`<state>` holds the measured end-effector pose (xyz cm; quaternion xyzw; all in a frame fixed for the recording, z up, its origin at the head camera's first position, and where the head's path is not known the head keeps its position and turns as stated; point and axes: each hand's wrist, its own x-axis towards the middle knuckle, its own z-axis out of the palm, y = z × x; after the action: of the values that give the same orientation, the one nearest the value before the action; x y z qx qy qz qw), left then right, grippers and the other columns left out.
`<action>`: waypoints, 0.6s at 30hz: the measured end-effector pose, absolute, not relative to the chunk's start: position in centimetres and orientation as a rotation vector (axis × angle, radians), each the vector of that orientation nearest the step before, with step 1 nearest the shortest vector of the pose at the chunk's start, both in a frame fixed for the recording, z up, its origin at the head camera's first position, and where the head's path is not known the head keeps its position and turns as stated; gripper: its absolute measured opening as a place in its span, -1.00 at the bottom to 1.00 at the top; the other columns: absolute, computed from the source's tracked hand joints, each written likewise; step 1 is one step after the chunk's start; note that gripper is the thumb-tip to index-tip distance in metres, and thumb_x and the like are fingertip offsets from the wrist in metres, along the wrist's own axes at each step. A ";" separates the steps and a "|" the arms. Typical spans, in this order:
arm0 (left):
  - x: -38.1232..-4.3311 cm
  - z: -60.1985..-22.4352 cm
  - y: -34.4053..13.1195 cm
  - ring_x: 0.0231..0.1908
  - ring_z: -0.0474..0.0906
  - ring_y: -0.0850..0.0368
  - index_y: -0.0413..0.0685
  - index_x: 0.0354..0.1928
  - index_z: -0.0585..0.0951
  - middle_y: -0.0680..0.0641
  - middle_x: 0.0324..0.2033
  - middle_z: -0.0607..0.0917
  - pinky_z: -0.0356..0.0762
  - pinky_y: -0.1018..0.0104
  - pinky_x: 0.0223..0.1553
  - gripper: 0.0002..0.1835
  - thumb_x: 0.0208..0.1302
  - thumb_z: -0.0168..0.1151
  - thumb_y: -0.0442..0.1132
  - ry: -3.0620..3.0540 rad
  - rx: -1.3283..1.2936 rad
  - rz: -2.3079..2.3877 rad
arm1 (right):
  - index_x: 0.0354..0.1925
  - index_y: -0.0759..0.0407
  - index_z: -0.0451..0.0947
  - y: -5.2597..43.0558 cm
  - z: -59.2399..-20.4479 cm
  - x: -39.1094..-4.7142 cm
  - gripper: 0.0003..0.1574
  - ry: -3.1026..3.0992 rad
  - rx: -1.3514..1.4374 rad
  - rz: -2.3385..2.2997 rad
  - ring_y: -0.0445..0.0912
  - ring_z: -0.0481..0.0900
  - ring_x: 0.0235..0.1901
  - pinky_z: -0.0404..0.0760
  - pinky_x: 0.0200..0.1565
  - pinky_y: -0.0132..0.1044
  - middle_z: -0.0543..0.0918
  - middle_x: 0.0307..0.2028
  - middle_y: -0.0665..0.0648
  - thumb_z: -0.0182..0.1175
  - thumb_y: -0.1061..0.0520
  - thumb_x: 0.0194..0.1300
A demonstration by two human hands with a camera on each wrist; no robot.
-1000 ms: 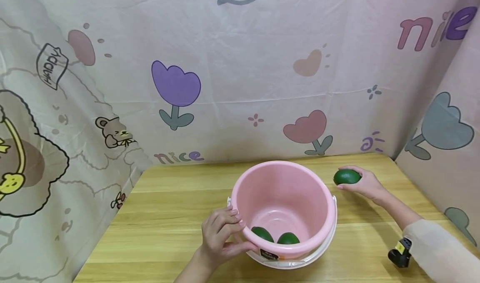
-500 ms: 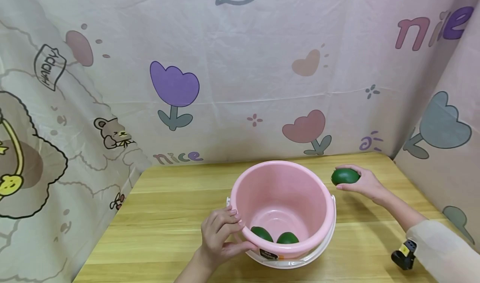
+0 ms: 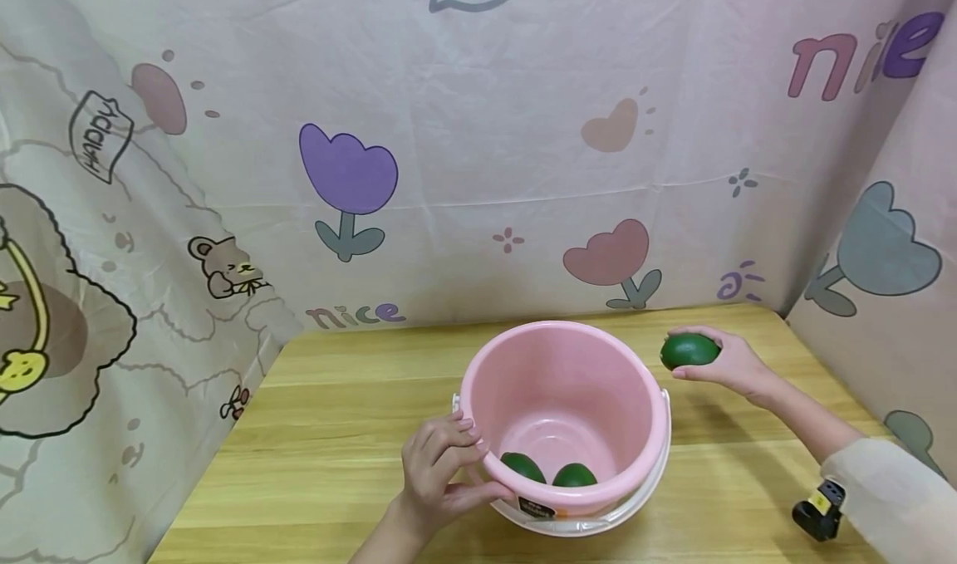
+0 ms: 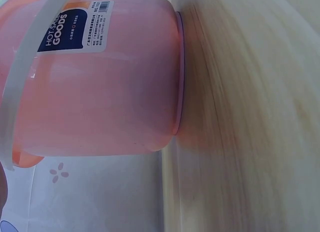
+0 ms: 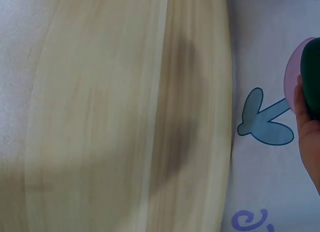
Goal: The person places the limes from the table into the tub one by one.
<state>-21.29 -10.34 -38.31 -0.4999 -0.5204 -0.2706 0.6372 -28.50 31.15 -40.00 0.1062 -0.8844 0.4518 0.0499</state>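
Note:
A pink bucket (image 3: 561, 360) stands upright on the wooden table in the head view, its white handle (image 3: 628, 510) hanging down at the front. My left hand (image 3: 441, 464) grips the bucket's rim at the near left, thumb along the front. Two dark green avocados (image 3: 521, 466) lie inside on the near side, partly hidden by the rim. To the right of the bucket, my right hand (image 3: 728, 365) holds a third avocado (image 3: 688, 351) between thumb and fingers, raised over the table. The right wrist view catches this avocado (image 5: 312, 77) at its right edge.
Patterned cloth (image 3: 478, 132) hangs behind and at both sides of the wooden table (image 3: 336, 431). A black device (image 3: 818, 510) with a yellow label sits at my right sleeve. A printed label (image 4: 75, 29) shows on the bucket's side in the left wrist view.
My right forearm and sleeve have swung slightly outward to the right, while the avocado in that hand stays nearly in place. My left hand and the bucket have not moved.

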 end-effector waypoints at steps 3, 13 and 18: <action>-21.2 -38.5 -10.3 -0.47 0.52 0.05 -0.16 -0.61 0.51 -0.08 -0.57 0.58 0.67 0.28 -0.36 -0.45 0.00 0.35 0.22 -1.195 -1.141 -0.622 | 0.17 0.24 0.43 31.1 -39.7 -28.3 -0.22 -2.684 0.337 1.387 -0.26 0.56 -0.25 0.66 -0.25 -0.37 0.52 -0.13 -0.31 0.47 0.12 -0.02; -21.2 -38.3 -10.1 -0.47 0.52 0.03 -0.19 -0.60 0.51 -0.09 -0.56 0.57 0.68 0.27 -0.32 -0.46 0.03 0.34 0.19 -1.199 -1.138 -0.632 | 0.13 0.24 0.44 30.8 -37.8 -27.8 -0.27 -2.658 0.419 1.395 -0.25 0.59 -0.26 0.68 -0.27 -0.36 0.52 -0.15 -0.42 0.46 0.18 -0.03; -21.1 -38.1 -10.2 -0.47 0.51 0.02 -0.19 -0.60 0.51 -0.10 -0.56 0.57 0.68 0.28 -0.30 -0.46 0.03 0.34 0.19 -1.198 -1.138 -0.643 | 0.12 0.25 0.45 30.6 -37.2 -27.5 -0.27 -2.663 0.460 1.389 -0.24 0.60 -0.25 0.68 -0.25 -0.35 0.54 -0.14 -0.41 0.47 0.19 -0.04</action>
<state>-21.08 -10.15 -38.13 -0.4972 -0.5235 -0.2808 0.6323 -27.46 30.55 -37.20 0.1512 -0.8752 0.4566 0.0514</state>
